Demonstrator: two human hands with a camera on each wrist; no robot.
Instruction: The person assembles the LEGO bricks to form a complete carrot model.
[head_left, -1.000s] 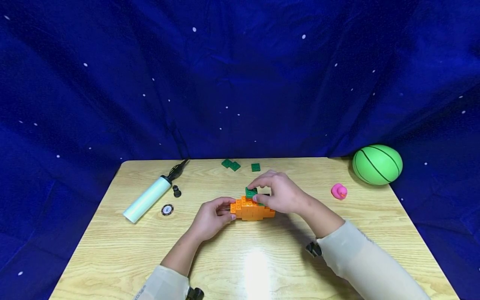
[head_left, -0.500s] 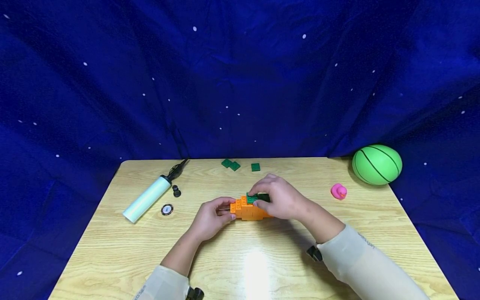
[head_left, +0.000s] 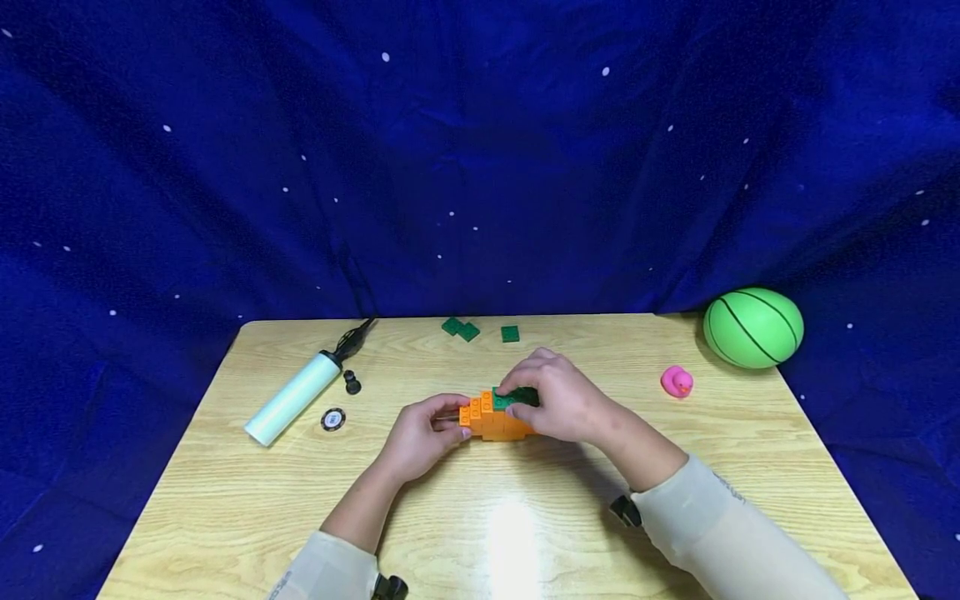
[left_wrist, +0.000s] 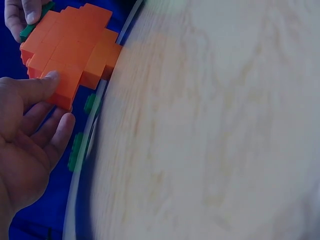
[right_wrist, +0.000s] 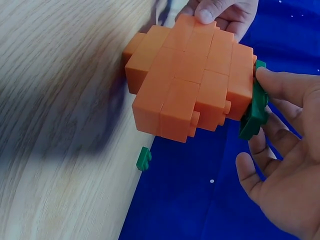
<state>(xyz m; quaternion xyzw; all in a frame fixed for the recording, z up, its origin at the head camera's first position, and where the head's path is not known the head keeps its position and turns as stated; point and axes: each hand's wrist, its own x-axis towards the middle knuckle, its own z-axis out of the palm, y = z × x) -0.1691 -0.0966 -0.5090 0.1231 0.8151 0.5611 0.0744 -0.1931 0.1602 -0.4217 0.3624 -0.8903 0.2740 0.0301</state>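
A stepped build of orange toy bricks (head_left: 491, 425) stands in the middle of the table, its top row studded. My left hand (head_left: 416, 440) holds its left end between thumb and fingers. On top of the build sits a green brick (head_left: 501, 401), which my right hand (head_left: 562, 402) pinches between thumb and index finger. In the right wrist view more than one green piece (right_wrist: 254, 115) lies along the orange top, partly behind my fingers. The left wrist view shows my left thumb (left_wrist: 42, 87) on the orange bricks. My right hand hides the build's right end from above.
Loose green bricks (head_left: 510, 334) lie near the table's back edge. At left are an air pump (head_left: 294, 398), a black chess pawn (head_left: 352, 383) and a poker chip (head_left: 333, 419). A pink rubber duck (head_left: 677, 382) and a green ball (head_left: 753, 328) stand at right.
My right hand has brought the green brick down from above the orange build, and it now sits flush on top. The last half second shows almost no motion. My left hand keeps its hold.
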